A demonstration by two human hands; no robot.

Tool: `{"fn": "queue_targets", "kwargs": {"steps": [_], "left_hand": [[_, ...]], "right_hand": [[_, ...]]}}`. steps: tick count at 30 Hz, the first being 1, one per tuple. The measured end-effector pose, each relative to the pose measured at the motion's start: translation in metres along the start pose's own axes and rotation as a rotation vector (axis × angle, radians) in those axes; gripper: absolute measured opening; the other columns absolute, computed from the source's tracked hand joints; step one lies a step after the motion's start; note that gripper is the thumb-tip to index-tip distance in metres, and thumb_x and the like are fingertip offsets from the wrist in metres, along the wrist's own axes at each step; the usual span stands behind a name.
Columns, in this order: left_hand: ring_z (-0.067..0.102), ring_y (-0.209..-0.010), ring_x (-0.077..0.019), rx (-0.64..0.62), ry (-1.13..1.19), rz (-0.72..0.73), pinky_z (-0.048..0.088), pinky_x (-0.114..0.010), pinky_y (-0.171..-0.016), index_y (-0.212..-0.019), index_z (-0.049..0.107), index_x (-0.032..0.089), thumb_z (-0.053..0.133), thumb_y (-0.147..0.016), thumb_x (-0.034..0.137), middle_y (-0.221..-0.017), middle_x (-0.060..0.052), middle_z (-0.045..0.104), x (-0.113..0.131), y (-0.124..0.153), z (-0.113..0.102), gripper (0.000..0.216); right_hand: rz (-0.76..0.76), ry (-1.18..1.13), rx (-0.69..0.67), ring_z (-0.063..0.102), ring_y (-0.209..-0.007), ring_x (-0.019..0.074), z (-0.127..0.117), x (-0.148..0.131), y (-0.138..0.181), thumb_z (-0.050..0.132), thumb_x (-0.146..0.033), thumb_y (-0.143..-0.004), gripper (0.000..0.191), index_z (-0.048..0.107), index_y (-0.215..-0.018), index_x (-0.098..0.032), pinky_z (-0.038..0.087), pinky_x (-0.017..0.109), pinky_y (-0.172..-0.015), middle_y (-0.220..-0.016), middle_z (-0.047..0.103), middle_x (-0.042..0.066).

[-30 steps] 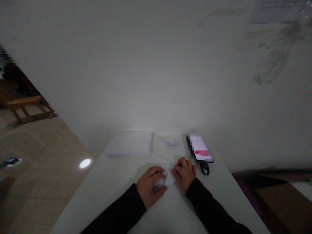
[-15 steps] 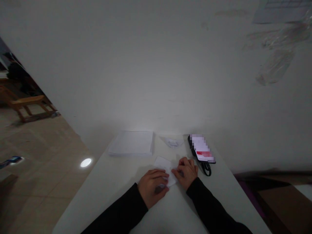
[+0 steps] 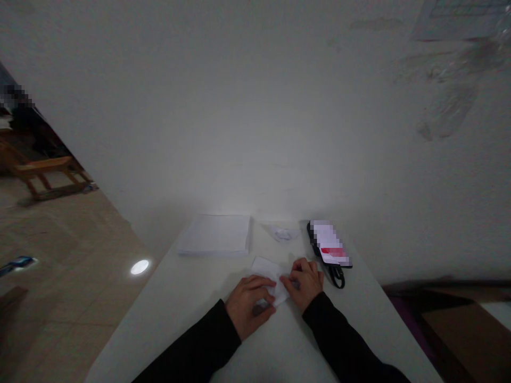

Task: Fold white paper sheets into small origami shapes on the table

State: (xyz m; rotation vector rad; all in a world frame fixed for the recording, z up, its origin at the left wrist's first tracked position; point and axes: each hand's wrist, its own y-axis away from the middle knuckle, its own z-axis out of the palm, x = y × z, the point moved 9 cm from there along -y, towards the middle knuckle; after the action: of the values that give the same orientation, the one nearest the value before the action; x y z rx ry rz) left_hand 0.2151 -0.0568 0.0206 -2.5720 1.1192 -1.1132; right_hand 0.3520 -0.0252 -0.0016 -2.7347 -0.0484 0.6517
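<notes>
A small folded piece of white paper [image 3: 262,264] lies on the white table between my hands. My left hand [image 3: 249,306] curves over its left and near side, fingers bent and thumb below, holding it. My right hand [image 3: 305,282] pinches the paper's right side between thumb and forefinger, its other fingers curled. Both hands hide part of the paper, so its exact folds cannot be made out. Just beyond it, a small folded white paper shape [image 3: 284,234] rests close to the wall.
At the back left of the table [image 3: 171,319] sits a stack of white paper [image 3: 215,234]. A phone [image 3: 331,242] with a lit screen and a black strap [image 3: 338,276] is at the right. A wall [image 3: 255,106] rises behind. On the left floor stands a wooden chair [image 3: 43,165].
Both hands stay at the paper in almost the same pose. Only a very slight shift of the fingers and of the view shows.
</notes>
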Motion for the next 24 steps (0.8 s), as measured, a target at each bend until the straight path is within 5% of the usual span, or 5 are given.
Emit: {"fn": "queue_targets", "kwargs": {"steps": [24], "left_hand": [[0.055,-0.102,-0.0217,-0.190,0.254,-0.094,0.042,-0.036,-0.090,-0.084,0.072,0.025,0.069,-0.067,0.023,-0.114,-0.006,0.059,-0.020,-0.003,0.010,0.018]], "right_hand": [[0.059,0.032,-0.040,0.045,-0.088,0.0222,0.000,0.003,-0.002,0.065,-0.037,-0.070,0.028,0.058,-0.050,-0.018,0.028,0.034,-0.068,-0.088,0.053,0.003]]}}
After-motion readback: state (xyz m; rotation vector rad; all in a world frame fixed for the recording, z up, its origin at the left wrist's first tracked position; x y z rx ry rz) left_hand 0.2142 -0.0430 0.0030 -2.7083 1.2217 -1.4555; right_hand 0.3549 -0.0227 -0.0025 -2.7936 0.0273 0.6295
